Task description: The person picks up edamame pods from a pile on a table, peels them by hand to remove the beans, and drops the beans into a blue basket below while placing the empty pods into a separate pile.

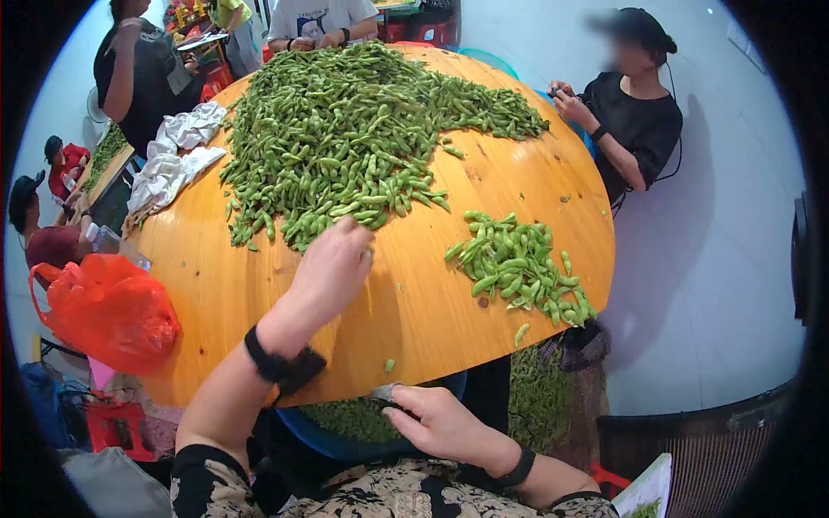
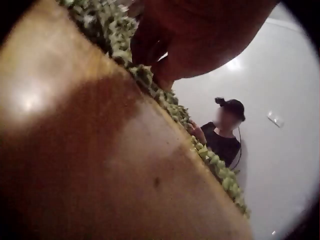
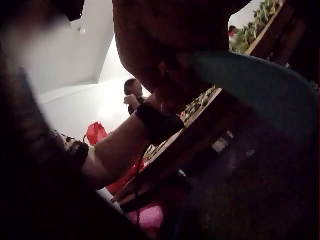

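Note:
A large heap of green soybean pods [image 1: 337, 129] covers the far middle of the round wooden table [image 1: 432, 319]. My left hand [image 1: 332, 268] reaches to the heap's near edge, fingertips down at the pods; motion blur softens them, and I cannot tell whether they grip one. In the left wrist view the thumb and fingers of this left hand [image 2: 185, 45] point down into the pods. By the table's near edge, my right hand [image 1: 445, 423] holds a small grey tool [image 1: 382, 393], mostly hidden by the fingers. A smaller pile of pods [image 1: 518, 263] lies at the right.
Below the near edge stands a blue basin [image 1: 319, 440] with green bits inside. A red plastic bag [image 1: 108, 311] and white cloths [image 1: 177, 155] lie along the table's left side. A person in black [image 1: 639, 112] sits at the right; others are at the far side.

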`<state>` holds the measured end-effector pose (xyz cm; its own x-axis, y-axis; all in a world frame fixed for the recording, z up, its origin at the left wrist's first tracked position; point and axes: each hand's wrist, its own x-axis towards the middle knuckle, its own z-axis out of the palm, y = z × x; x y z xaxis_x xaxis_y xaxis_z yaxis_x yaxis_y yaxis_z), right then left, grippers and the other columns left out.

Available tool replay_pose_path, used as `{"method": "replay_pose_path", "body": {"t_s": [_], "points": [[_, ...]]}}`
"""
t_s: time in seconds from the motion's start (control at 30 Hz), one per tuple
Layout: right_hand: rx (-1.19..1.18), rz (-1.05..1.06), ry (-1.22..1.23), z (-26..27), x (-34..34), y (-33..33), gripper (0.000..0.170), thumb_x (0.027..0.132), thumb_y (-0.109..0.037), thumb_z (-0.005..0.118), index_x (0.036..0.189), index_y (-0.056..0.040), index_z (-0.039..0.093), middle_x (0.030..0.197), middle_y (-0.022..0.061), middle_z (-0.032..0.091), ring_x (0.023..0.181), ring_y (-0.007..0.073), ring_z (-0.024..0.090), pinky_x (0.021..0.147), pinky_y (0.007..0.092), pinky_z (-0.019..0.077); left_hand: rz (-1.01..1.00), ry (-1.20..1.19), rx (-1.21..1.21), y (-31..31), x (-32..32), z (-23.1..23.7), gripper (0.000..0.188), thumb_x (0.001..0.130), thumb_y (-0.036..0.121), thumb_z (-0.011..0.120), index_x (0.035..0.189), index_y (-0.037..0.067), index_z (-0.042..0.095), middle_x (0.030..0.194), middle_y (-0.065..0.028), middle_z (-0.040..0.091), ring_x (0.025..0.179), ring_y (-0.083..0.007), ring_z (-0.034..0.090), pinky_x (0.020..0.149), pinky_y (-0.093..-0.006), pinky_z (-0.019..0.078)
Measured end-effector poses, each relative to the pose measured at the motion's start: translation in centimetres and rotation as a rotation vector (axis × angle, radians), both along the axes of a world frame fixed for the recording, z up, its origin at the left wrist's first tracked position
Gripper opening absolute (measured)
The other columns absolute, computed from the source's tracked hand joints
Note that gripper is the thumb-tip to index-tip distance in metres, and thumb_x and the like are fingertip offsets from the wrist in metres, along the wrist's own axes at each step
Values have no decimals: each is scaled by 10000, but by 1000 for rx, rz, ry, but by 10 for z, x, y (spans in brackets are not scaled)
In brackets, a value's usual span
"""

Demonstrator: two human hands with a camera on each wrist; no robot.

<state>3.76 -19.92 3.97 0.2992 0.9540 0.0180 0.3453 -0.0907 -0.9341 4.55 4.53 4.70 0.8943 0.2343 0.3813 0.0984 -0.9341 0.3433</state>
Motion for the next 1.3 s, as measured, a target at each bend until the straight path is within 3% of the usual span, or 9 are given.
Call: {"method": "replay_pose_path", "body": {"t_s": [0.03, 0.13, 0.27, 0.63, 0.73, 0.8, 0.9, 1.1, 1.3], "points": [[2, 3, -6, 0, 2, 4, 143, 865, -98, 559, 936, 25, 536, 774, 217, 571, 733, 395, 580, 641, 423, 469, 3, -6, 2, 12, 15, -10, 175, 813, 64, 583, 979, 20, 613, 970, -151, 567, 862, -345, 587, 755, -409, 491], [83, -182, 68, -1, 13, 12, 258, 909, -93, 530, 1145, -6, 587, 689, 34, 555, 552, 76, 486, 530, 256, 437, 99, -3, 161, 32, 39, -25, 150, 800, 45, 575, 942, -5, 578, 932, -159, 554, 878, -357, 577, 767, -441, 479], [-83, -318, 445, -1, 41, 17, 252, 939, -101, 494, 1162, -12, 570, 716, -18, 563, 527, 28, 476, 473, 172, 397, 89, 89, 179, 33, 37, -29, 99, 782, 9, 554, 870, -16, 516, 897, -183, 538, 874, -365, 567, 749, -451, 475], [-41, -348, 599, -3, 75, 65, 158, 949, -120, 479, 1041, -34, 575, 728, -26, 561, 502, 14, 483, 423, 172, 379, 132, 125, 136, 10, -23, -25, 94, 810, 24, 550, 892, -6, 514, 879, -174, 566, 803, -375, 584, 691, -439, 480], [-27, -357, 595, -2, 75, 78, 155, 946, -120, 480, 1035, -31, 570, 726, -26, 564, 501, 12, 487, 420, 169, 378, 122, 57, -32, 2, -26, -20, 92, 834, 18, 557, 923, -1, 540, 910, -186, 607, 761, -354, 617, 662, -417, 502], [-12, -364, 602, -4, 74, 83, 146, 945, -122, 483, 1013, -31, 575, 722, -24, 568, 498, 12, 487, 419, 166, 373, 44, -1, -459, -2, -26, -17, 153, 828, -1, 587, 975, -37, 559, 840, -168, 621, 784, -328, 639, 683, -370, 518], [-8, -359, 616, -5, 73, 87, 132, 941, -122, 492, 966, -32, 585, 713, -19, 574, 492, 14, 484, 414, 161, 359, -51, -57, -666, -2, -26, -19, 252, 824, 11, 620, 1074, -13, 606, 872, -153, 631, 756, -259, 655, 672, -316, 523], [1, -387, 682, -2, 69, 90, 122, 932, -116, 508, 912, -34, 596, 702, -18, 576, 486, 17, 473, 407, 164, 339, -118, -77, -596, -4, -28, -23, 307, 783, -6, 651, 1089, 1, 635, 854, -81, 619, 689, -140, 620, 604, -249, 504], [23, -379, 660, -6, 70, 89, 112, 929, -104, 516, 949, -38, 604, 698, -25, 571, 486, 13, 460, 418, 159, 342, -137, -153, -521, -10, -28, -24, 320, 771, -22, 642, 1090, 1, 628, 844, -102, 607, 691, -181, 621, 611, -261, 506]]}}
